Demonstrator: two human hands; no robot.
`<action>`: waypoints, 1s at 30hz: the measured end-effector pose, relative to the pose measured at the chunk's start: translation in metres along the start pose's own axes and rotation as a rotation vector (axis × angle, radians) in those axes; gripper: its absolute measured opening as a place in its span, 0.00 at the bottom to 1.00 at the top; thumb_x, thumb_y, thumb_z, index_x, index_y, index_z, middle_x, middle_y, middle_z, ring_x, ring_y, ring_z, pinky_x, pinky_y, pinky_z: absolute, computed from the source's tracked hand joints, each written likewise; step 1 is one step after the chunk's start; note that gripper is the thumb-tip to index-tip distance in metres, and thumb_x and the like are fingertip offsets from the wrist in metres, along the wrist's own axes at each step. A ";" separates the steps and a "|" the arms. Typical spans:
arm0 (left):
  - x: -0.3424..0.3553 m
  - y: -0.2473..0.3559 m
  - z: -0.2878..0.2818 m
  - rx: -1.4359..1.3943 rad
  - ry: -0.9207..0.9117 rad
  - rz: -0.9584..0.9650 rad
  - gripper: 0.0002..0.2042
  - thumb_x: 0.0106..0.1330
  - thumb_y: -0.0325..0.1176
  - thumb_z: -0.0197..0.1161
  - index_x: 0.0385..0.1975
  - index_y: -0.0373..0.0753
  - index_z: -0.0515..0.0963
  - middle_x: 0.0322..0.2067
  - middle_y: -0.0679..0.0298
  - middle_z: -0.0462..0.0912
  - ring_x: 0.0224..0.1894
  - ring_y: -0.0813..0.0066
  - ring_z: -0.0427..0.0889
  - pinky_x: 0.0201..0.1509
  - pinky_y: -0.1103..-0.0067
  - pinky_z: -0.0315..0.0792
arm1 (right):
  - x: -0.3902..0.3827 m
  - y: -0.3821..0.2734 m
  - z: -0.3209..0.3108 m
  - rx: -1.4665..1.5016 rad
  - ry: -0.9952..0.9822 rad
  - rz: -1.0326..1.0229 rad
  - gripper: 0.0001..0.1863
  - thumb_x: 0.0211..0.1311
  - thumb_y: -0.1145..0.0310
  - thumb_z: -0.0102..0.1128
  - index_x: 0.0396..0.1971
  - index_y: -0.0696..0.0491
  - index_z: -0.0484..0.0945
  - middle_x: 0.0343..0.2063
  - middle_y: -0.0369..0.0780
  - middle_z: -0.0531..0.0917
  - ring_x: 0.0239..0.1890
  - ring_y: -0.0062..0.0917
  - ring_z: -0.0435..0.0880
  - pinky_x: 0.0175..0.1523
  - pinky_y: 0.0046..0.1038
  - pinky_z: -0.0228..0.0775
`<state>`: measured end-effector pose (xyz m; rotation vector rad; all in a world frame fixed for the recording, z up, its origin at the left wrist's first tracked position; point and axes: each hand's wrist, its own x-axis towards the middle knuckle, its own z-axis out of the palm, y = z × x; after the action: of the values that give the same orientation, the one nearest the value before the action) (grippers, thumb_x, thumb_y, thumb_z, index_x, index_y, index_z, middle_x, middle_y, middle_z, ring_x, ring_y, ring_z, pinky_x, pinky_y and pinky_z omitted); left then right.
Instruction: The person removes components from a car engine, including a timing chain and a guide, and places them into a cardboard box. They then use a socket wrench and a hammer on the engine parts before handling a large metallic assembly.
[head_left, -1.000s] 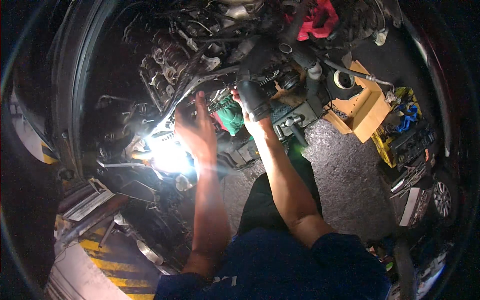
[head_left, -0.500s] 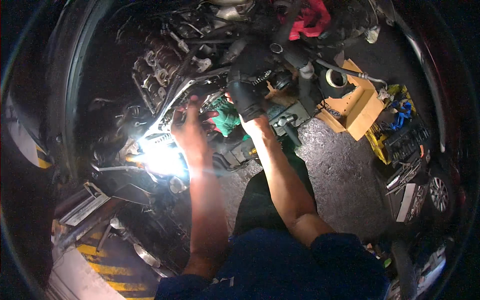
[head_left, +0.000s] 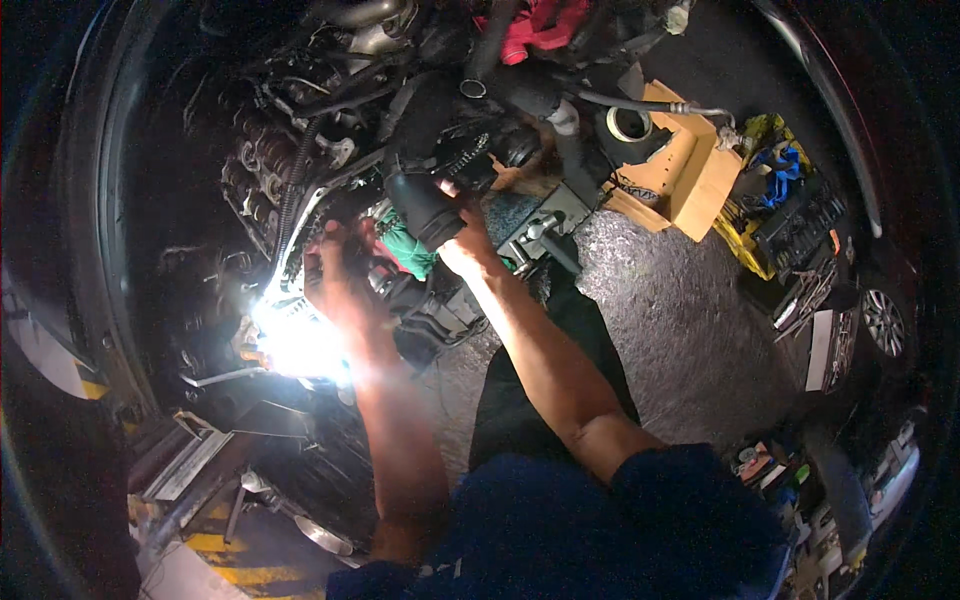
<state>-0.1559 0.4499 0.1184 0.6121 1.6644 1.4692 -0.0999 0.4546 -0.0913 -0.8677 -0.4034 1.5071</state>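
Note:
My right hand (head_left: 466, 246) is wrapped round the lower end of a thick black rubber hose (head_left: 420, 205) over the engine bay. Beside that hose end a green cloth (head_left: 408, 248) is tucked among the engine parts, with a bit of red next to it. To its left, my left hand (head_left: 338, 280) reaches over the engine with a finger stretched out; its other fingers are partly in shadow, and I see nothing held in them. A glaring work light (head_left: 300, 340) shines just below and left of this hand, washing out what is around it.
The uncovered engine (head_left: 275, 155) fills the upper left. A cardboard box (head_left: 690, 180) with a roll of tape (head_left: 628, 124) by it lies right. Farther right are a black tool tray (head_left: 800, 225) and loose tools. Red cloth (head_left: 540, 28) hangs at the top.
The whole view has shifted, the engine and hands now further left and up. The hose end in my right hand now covers more of the green cloth.

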 end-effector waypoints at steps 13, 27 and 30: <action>-0.006 -0.006 -0.003 0.108 -0.005 0.158 0.16 0.67 0.38 0.64 0.46 0.38 0.68 0.38 0.56 0.82 0.37 0.63 0.85 0.29 0.76 0.80 | -0.010 -0.015 0.001 -0.653 -0.012 -0.203 0.29 0.51 0.88 0.47 0.54 0.51 0.77 0.55 0.45 0.77 0.58 0.38 0.74 0.65 0.34 0.66; -0.046 -0.040 -0.068 0.167 -0.209 0.038 0.18 0.72 0.37 0.55 0.55 0.32 0.70 0.49 0.58 0.78 0.40 0.64 0.84 0.48 0.73 0.78 | -0.058 -0.079 -0.021 -0.165 -0.132 0.190 0.15 0.63 0.64 0.63 0.42 0.59 0.75 0.35 0.40 0.83 0.41 0.24 0.81 0.49 0.27 0.72; -0.066 -0.035 -0.051 0.187 -0.180 -0.099 0.15 0.69 0.37 0.61 0.46 0.32 0.75 0.49 0.59 0.79 0.41 0.70 0.83 0.48 0.76 0.77 | -0.067 -0.087 -0.036 -0.075 -0.112 0.190 0.15 0.61 0.66 0.66 0.41 0.59 0.75 0.35 0.40 0.83 0.38 0.23 0.82 0.47 0.27 0.74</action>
<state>-0.1557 0.3612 0.1005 0.7307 1.6762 1.1618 -0.0188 0.3947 -0.0349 -0.9029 -0.4730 1.7309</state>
